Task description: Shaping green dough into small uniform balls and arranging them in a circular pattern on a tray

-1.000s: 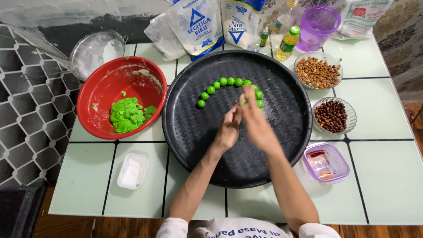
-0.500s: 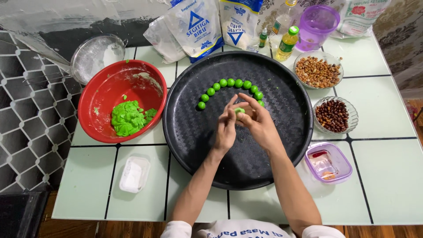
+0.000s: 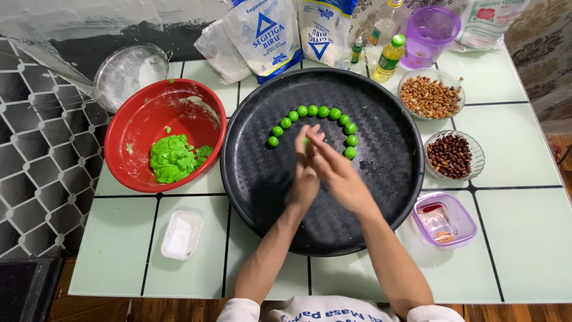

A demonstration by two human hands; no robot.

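In the head view, the left hand [image 3: 305,170] and the right hand [image 3: 335,170] are pressed palm against palm above the middle of the round black tray [image 3: 262,179], with a small piece of green dough [image 3: 305,141] just showing between them near the fingertips. Neither hand is spread; together they enclose that piece.

Behind the hands, an arc of finished green balls [image 3: 312,111] lies on the tray, well apart from the rim. The lump of green dough stock [image 3: 171,158] sits in the red bowl [image 3: 134,128] to the left, on the tiled table [image 3: 524,226].

The step in hand looks like rolling one piece into a ball. The next move would call for parting the palms and setting the ball at an open end of the arc, just beside its neighbour without knocking it.
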